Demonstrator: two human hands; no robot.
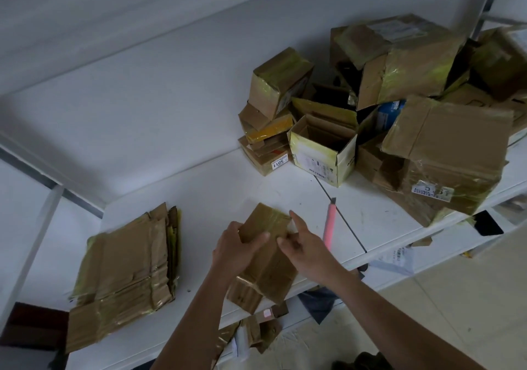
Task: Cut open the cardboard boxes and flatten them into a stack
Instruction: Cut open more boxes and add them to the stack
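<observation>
Cardboard box (266,258) matt brown, glossy tape; table (216,187) smooth white.

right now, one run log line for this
step: flattening box | left hand: grips box | right hand: pinches box | knife: on table | stack: left

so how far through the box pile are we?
Done: a flattened stack lies at the table's left. In hand: both the left hand and right hand hold a small taped box; the pink cutter lies beside it. Left: a pile of boxes, mostly unflattened.
</observation>
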